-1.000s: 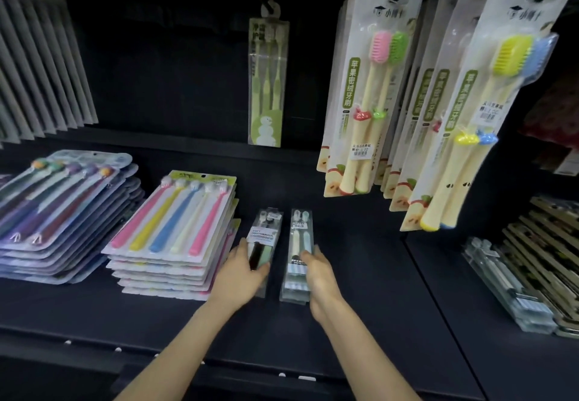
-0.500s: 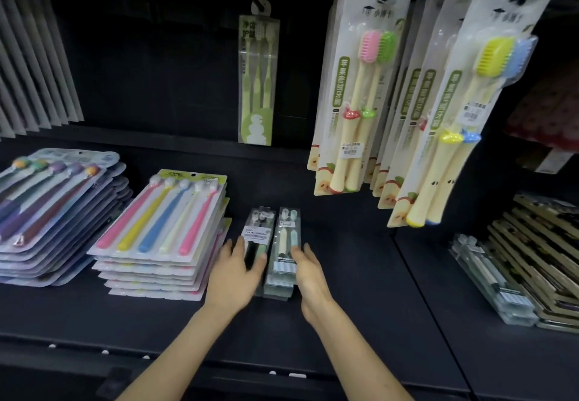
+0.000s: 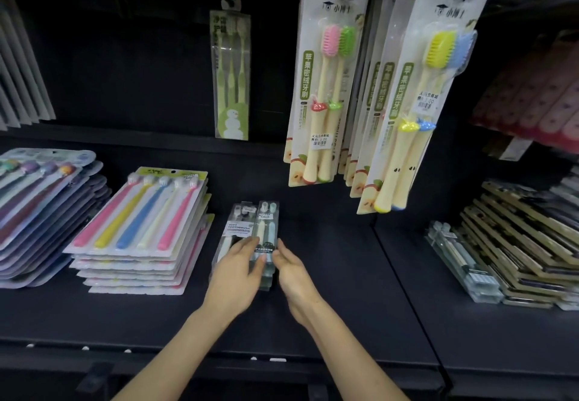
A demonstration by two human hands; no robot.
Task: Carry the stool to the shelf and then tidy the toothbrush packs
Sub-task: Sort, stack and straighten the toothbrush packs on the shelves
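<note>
As left hand (image 3: 237, 272) rests on toothbrush packs (image 3: 251, 223), right hand (image 3: 294, 272) touches beside, fingers (image 3: 284, 249) straight

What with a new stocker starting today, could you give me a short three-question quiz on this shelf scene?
1. True or false: the two clear boxes lie side by side on the shelf.
2. The left hand rests on: A the boxes, B a hanging pack, C the shelf edge.
3. How many brushes show in the top pack left of the boxes?
Key: 1 true; 2 A; 3 five.
</note>
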